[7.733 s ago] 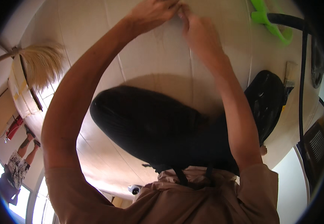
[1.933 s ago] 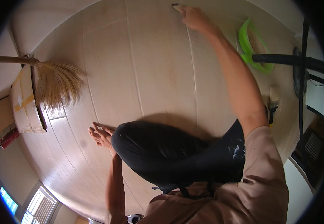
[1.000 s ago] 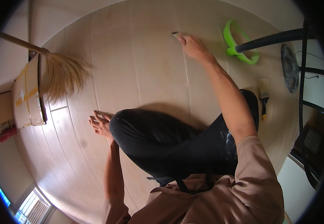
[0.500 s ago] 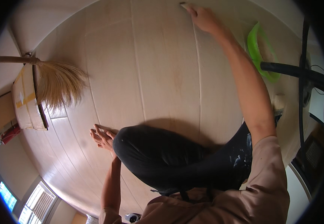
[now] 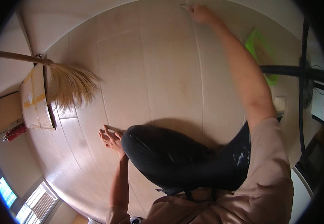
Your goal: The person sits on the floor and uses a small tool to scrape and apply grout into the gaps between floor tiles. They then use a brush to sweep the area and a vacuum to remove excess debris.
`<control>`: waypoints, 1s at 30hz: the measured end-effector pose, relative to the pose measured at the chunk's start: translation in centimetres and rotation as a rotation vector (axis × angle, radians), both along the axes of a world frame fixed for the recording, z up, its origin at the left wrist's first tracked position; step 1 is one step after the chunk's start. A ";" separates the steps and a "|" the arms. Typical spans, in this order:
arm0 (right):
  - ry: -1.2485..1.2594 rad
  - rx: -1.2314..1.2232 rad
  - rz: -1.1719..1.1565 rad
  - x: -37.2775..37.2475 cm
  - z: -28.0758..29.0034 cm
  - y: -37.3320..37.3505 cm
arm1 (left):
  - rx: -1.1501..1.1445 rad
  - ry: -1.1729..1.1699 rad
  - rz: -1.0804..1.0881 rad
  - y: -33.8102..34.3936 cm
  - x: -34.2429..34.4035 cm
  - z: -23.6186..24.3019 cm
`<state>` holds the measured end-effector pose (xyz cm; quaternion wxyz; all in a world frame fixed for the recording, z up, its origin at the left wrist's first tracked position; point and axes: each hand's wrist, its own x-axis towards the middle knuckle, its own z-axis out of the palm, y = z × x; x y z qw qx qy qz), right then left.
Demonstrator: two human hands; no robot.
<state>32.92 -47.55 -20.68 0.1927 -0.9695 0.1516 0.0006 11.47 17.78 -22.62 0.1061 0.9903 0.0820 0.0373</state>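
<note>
At the far end of the tiled floor (image 5: 173,67), my right hand (image 5: 203,15) is closed on a small, thin tool (image 5: 185,6), its tip against the floor close to a long joint line. The tool is too small and blurred to name. My left hand (image 5: 111,139) rests on the floor beside my bent left knee (image 5: 141,140), fingers spread, holding nothing. My knee partly hides the wrist side of this hand.
A straw broom (image 5: 72,87) lies at the left by a taped cardboard box (image 5: 37,100). On the right are a bright green container or bag (image 5: 257,46), black bars (image 5: 292,71) and a pale block-like object (image 5: 280,103). A wall (image 5: 68,15) curves along the far edge.
The view has turned slightly, so the broom, box and left hand appear farther right. My right hand has shifted slightly, still holding the small tool; my left hand stays on the floor.
</note>
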 end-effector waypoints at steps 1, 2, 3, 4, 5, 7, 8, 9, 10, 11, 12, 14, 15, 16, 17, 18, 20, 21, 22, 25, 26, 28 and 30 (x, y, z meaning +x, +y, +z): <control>-0.010 0.004 0.025 -1.6 0.4 0.8 | -0.003 -0.026 -0.004 -0.5 0.0 0.1; -0.002 0.032 -0.004 -3.2 0.6 2.1 | 0.008 -0.019 0.000 -0.4 0.0 0.1; 0.002 0.058 -0.029 -4.8 1.0 3.8 | 0.017 -0.017 0.007 -0.1 0.1 0.0; 0.003 0.085 -0.055 -6.2 1.6 5.6 | 0.026 -0.016 0.014 0.2 0.2 -0.2; 0.039 0.104 -0.063 -7.3 2.5 7.5 | 0.051 -0.017 0.029 0.4 0.1 -0.2; 0.053 0.146 -0.076 -10.2 3.5 10.0 | 0.054 -0.030 0.043 0.5 0.2 0.0; 0.036 0.162 -0.084 -12.2 3.3 10.3 | 0.045 -0.028 0.038 -0.1 0.4 -0.4; 0.018 0.179 -0.089 -13.9 3.4 10.4 | 0.041 -0.043 0.023 -0.5 0.9 -0.8; 0.038 0.175 -0.122 -15.1 4.3 11.5 | 0.049 -0.058 0.019 -0.2 1.1 -1.1; 0.068 0.171 -0.158 -16.4 5.0 12.8 | 0.059 -0.062 0.012 -0.1 0.8 -1.2; 0.096 0.169 -0.191 -17.5 5.8 13.9 | 0.058 -0.040 0.025 0.1 0.4 -1.2; 0.092 0.144 -0.242 -18.1 6.5 14.8 | 0.050 -0.018 0.052 -0.4 1.0 -0.9; 0.090 0.133 -0.263 -17.9 7.0 14.9 | 0.074 -0.037 0.042 -0.2 1.1 -1.5; 0.076 0.139 -0.261 -17.6 6.9 15.1 | 0.075 -0.045 0.038 0.0 1.0 -1.4; 0.061 0.147 -0.256 -17.0 6.9 14.9 | 0.077 -0.054 0.035 0.1 0.9 -1.4; 0.047 0.155 -0.250 -16.1 7.0 14.6 | 0.080 -0.063 0.034 0.1 0.9 -1.4; 0.084 0.107 -0.242 -13.3 5.5 12.1 | 0.072 -0.059 0.015 -0.5 0.8 -1.3; 0.104 0.088 -0.228 -11.8 4.7 11.3 | 0.074 -0.056 0.015 -0.3 0.6 -1.2; 0.078 0.109 -0.221 -10.5 4.3 10.8 | 0.080 -0.068 0.019 0.5 0.5 -1.4; -0.003 0.120 -0.209 -6.4 3.9 8.1 | 0.070 -0.098 0.007 1.1 0.1 -1.8; -0.017 0.106 -0.208 -5.3 3.3 7.0 | 0.058 -0.078 0.009 0.6 0.1 -1.4; -0.041 0.088 -0.211 -4.2 2.7 5.5 | 0.043 -0.036 0.013 -0.2 0.0 -0.6; -0.074 0.082 -0.209 -3.0 3.6 5.2 | 0.019 -0.020 0.002 0.1 -0.3 -0.2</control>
